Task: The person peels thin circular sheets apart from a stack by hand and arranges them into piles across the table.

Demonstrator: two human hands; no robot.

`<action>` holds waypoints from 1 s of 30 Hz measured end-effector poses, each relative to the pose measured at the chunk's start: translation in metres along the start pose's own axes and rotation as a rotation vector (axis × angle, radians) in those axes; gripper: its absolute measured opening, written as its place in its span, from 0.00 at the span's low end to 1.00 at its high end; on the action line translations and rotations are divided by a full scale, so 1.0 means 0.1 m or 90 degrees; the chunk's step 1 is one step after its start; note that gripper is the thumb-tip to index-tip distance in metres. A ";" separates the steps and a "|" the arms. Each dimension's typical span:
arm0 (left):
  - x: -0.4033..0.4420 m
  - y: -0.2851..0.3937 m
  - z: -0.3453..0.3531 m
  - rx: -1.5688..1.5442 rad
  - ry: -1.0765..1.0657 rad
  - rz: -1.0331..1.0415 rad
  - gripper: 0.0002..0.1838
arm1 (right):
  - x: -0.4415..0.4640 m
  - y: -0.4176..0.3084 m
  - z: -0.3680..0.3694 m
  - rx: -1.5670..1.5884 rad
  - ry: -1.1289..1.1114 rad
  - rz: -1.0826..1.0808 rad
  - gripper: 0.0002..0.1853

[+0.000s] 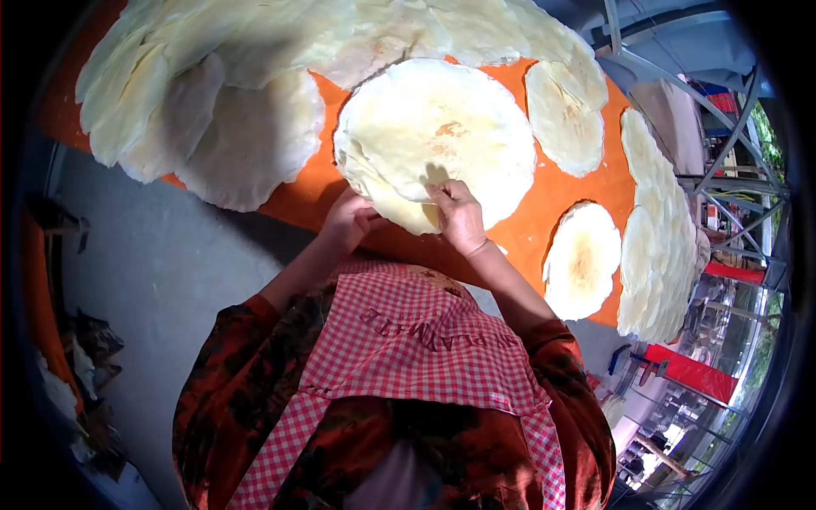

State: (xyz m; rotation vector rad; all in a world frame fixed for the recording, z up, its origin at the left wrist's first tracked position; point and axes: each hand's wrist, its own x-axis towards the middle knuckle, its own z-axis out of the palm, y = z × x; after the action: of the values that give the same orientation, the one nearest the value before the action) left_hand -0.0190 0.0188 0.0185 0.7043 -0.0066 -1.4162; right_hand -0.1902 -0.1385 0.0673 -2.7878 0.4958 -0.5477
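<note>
A large round flatbread (450,127), pale with brown patches, lies in front of me on the orange table cover (510,234), and its layers show along the left and near edges. My left hand (348,219) is at its near-left edge, fingers curled around the rim and partly hidden beneath it. Close to the near edge, my right hand (460,217) pinches the flatbread's upper surface between thumb and fingers, casting a small shadow on it. What exactly lies between those fingertips is too small to make out clearly.
Overlapping flatbreads (280,38) cover the far side and left of the table, and another row (650,246) runs down the right. A smaller flatbread (583,259) lies near the right front edge. Metal frame bars (731,136) stand beyond; grey floor (161,280) shows at left.
</note>
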 end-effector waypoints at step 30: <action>0.22 -0.31 -0.15 0.101 0.110 0.047 0.21 | 0.32 0.11 0.02 0.144 -0.157 0.269 0.11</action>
State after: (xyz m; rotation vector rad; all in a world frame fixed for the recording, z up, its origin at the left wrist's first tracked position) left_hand -0.0368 0.0056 -0.0165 0.9473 -0.0103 -1.2900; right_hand -0.1649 -0.1604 0.0717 -2.3920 0.8738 -0.1517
